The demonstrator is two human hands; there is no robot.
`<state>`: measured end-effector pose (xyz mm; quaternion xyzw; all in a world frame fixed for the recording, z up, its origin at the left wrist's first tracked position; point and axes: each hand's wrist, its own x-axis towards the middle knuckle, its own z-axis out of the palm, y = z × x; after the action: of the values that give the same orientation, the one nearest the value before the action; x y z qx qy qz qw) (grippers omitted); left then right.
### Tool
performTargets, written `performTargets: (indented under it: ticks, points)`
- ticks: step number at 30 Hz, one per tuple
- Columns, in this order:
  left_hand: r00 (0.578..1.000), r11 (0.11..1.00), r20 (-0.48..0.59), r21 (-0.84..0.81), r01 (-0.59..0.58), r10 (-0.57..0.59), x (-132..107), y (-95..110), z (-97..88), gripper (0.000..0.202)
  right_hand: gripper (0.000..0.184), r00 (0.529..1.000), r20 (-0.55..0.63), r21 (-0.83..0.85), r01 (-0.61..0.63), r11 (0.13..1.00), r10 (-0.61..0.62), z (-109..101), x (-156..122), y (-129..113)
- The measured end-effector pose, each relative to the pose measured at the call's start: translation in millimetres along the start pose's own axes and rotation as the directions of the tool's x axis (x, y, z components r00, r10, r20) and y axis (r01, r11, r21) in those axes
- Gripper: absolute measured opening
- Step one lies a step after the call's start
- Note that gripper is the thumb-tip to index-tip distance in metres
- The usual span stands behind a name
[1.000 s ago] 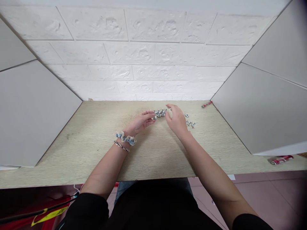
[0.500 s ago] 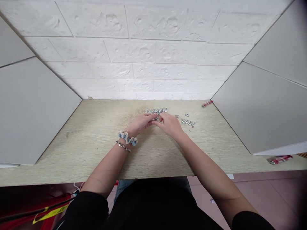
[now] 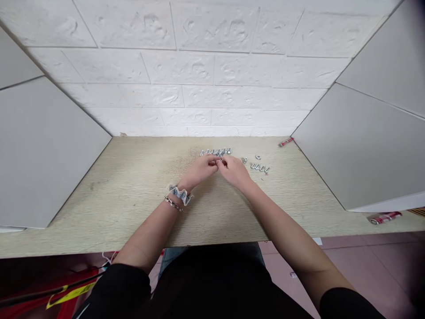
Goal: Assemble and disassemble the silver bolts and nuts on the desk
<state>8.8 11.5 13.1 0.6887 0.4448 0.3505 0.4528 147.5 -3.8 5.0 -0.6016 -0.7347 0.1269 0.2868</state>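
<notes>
My left hand (image 3: 201,170) and my right hand (image 3: 233,169) meet fingertip to fingertip over the far middle of the wooden table (image 3: 133,195). Both pinch a small silver metal piece (image 3: 219,162) between them; its exact shape is too small to make out. Just behind the fingers lies a row of several silver bolts (image 3: 215,152). To the right of my right hand lie more loose bolts (image 3: 260,168), a nut (image 3: 245,160) and a washer (image 3: 258,157). My left wrist wears a blue scrunchie (image 3: 179,194) and a chain bracelet.
White panels close in the table on the left (image 3: 49,150) and right (image 3: 358,141), with a white brick wall (image 3: 212,79) behind. A red pen-like object (image 3: 285,142) lies at the back right corner. Another red object (image 3: 383,217) lies at the right panel's foot.
My right hand came back from the far right toward the left hand, and the two now pinch the small metal piece together. The view has dropped slightly.
</notes>
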Motion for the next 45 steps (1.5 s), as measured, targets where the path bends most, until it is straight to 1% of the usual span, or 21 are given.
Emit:
performTargets:
  ticks: [2,5,8,11,13,16,19,22,25,28,30,31,33,35,37,38,41,42,45]
  points:
    - [0.996,0.993,-0.011,0.085,-0.083,0.084,0.7,-3.7,1.7,0.024,0.02,1.0,-0.018,0.029,-0.002,1.0,0.002,1.0,0.7,1.2]
    - [0.986,0.97,-0.058,0.197,-0.144,0.158,0.6,-8.6,3.4,0.023,0.016,0.999,-0.033,0.052,0.003,0.999,-0.001,1.7,1.5,1.7]
    - [0.98,0.951,-0.085,0.27,-0.153,0.182,-0.7,-9.6,4.1,0.025,0.012,0.999,-0.039,0.073,0.007,0.997,-0.004,0.2,1.0,-0.7]
    - [0.98,0.95,-0.102,0.281,-0.138,0.173,-2.1,-8.8,4.4,0.025,0.01,1.0,-0.023,0.093,0.0,0.996,0.002,-3.1,-1.2,-5.2]
    - [0.975,0.94,-0.116,0.307,-0.148,0.191,-2.7,-8.7,4.4,0.023,0.014,1.0,-0.011,0.092,-0.02,0.996,0.021,-5.4,-2.7,-7.7]
    - [0.965,0.915,-0.11,0.359,-0.186,0.239,-3.1,-8.9,4.4,0.02,0.03,0.998,-0.006,0.049,-0.058,0.997,0.059,-8.4,-3.4,-8.4]
    - [0.959,0.918,-0.132,0.348,-0.191,0.25,-2.6,-8.7,4.8,0.019,0.04,0.996,-0.002,-0.009,-0.085,0.996,0.085,-11.4,-1.5,-5.0]
    - [0.958,0.952,-0.186,0.258,-0.167,0.218,-1.1,-9.0,5.7,0.018,0.041,0.994,-0.022,-0.059,-0.112,0.992,0.111,-14.6,1.0,-1.4]
    - [0.963,0.967,-0.2,0.215,-0.137,0.181,0.2,-10.1,7.3,0.018,0.034,0.993,-0.034,-0.071,-0.113,0.991,0.111,-15.9,1.6,-1.4]
    - [0.97,0.958,-0.176,0.262,-0.117,0.167,0.1,-10.5,9.1,0.017,0.019,0.996,-0.016,-0.039,-0.084,0.996,0.084,-14.5,0.1,-4.5]
    - [0.972,0.941,-0.141,0.309,-0.135,0.186,-0.7,-10.3,9.6,0.017,0.012,0.998,-0.001,-0.028,-0.07,0.997,0.07,-13.2,-1.2,-6.2]
    - [0.971,0.931,-0.122,0.332,-0.154,0.204,-1.1,-10.1,9.7,0.017,0.013,0.998,0.005,-0.032,-0.068,0.997,0.068,-12.7,-1.6,-6.6]
    - [0.966,0.91,-0.089,0.367,-0.195,0.243,-1.8,-10.1,9.4,0.017,0.02,0.998,0.014,-0.046,-0.068,0.997,0.069,-12.0,-1.8,-6.1]
    - [0.96,0.895,-0.079,0.389,-0.219,0.269,-1.9,-10.6,8.9,0.017,0.03,0.998,0.025,-0.052,-0.057,0.997,0.059,-11.6,-1.2,-4.5]
    - [0.954,0.884,-0.093,0.408,-0.226,0.286,-1.5,-11.8,8.5,0.018,0.032,0.999,0.032,-0.046,-0.029,0.998,0.031,-11.3,-0.3,-2.8]
    - [0.949,0.879,-0.106,0.419,-0.228,0.297,-1.1,-12.6,8.3,0.019,0.03,0.999,0.031,-0.037,-0.012,0.999,0.013,-11.2,-0.1,-2.4]
    - [0.93,0.863,-0.142,0.441,-0.247,0.339,0.0,-15.1,7.4,0.019,0.011,0.999,0.015,0.023,0.048,0.999,-0.049,-11.3,-0.9,-3.2]
    - [0.924,0.858,-0.149,0.446,-0.255,0.352,0.2,-15.8,7.0,0.019,0.01,0.998,0.004,0.045,0.061,0.997,-0.061,-11.7,-1.6,-4.1]
    - [0.901,0.825,-0.141,0.478,-0.301,0.41,-0.5,-16.6,5.8,0.019,0.021,0.998,-0.044,0.07,0.041,0.997,-0.038,-13.3,-3.8,-6.8]
